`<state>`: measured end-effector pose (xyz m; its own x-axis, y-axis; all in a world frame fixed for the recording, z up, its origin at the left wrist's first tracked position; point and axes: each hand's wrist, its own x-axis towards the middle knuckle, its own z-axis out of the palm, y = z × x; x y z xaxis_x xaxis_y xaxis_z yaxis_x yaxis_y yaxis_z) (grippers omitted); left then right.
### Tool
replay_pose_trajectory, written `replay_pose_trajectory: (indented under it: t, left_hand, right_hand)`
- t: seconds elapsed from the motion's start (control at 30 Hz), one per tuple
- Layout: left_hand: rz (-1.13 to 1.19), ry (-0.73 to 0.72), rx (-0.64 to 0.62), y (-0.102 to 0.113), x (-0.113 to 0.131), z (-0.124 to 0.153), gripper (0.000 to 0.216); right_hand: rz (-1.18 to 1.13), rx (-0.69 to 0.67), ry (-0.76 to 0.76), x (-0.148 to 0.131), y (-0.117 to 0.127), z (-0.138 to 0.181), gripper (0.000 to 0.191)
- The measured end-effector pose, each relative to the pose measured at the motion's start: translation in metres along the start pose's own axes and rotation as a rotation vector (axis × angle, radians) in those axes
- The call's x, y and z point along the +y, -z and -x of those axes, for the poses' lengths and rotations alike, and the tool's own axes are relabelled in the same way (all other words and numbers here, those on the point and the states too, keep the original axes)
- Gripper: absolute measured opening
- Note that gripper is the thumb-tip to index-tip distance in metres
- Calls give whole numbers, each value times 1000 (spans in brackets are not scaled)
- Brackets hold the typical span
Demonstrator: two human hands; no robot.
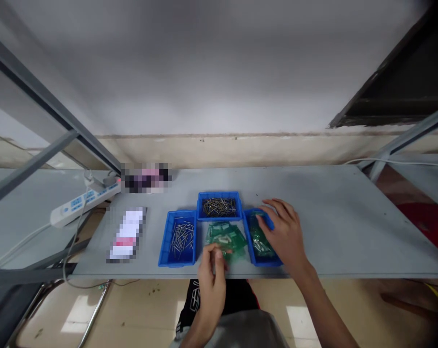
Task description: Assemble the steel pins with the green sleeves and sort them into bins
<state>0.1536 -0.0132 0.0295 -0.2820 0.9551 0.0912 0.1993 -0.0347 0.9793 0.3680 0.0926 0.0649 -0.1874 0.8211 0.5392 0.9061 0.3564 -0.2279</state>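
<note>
A loose pile of small green-tinted clear plastic packets [226,235] lies on the table between the bins. My left hand [212,270] is at the near edge of this pile, fingers loosely bent and thumb apart, with no held thing visible. Over the right blue bin [255,261], my right hand [283,229] reaches in from the right, its thumb and fingers spread. More green packets [259,239] fill that bin, right under the fingertips. Silver nail-like pins [182,238] lie in the left blue bin [165,253]. Darker, brass-toned pins [219,207] are in the back blue bin [219,194].
On the left of the grey table [331,217] lies a blurred phone-like object [126,234]. Behind it are a pixelated pink and dark item [148,178] and a white power strip [84,200] with cables. Metal frame posts [52,96] rise on the left.
</note>
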Motion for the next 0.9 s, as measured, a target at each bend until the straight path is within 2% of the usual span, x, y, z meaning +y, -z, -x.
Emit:
replay_pose_trajectory:
  t: [0.13,0.27,0.33,0.43,0.53,0.67,0.8,0.9]
  left_hand:
    - [-24,8,-43,7,-4,1,37]
    - [-58,-2,-50,14,-8,12,39]
    - [-74,-26,-71,18,-9,20,37]
    - [-91,-92,-130,24,-9,28,31]
    - [-99,-174,-190,30,-10,32,30]
    - [-118,-252,-211,36,-10,34,31]
    - [-144,-272,-187,43,-8,39,29]
    - [-156,-279,-164,47,-8,41,28]
  right_hand:
    - [18,-30,22,6,-5,5,9]
    - [-48,39,34,3,8,9,9]
    - [-116,123,28,-6,19,8,6]
    - [-238,195,61,-33,29,6,16]
    - [-340,130,186,-68,22,5,21]
    - [-296,18,323,-103,-5,6,22]
    - [-240,-133,384,-112,-26,7,19]
    - [-214,-180,370,-114,-28,9,14]
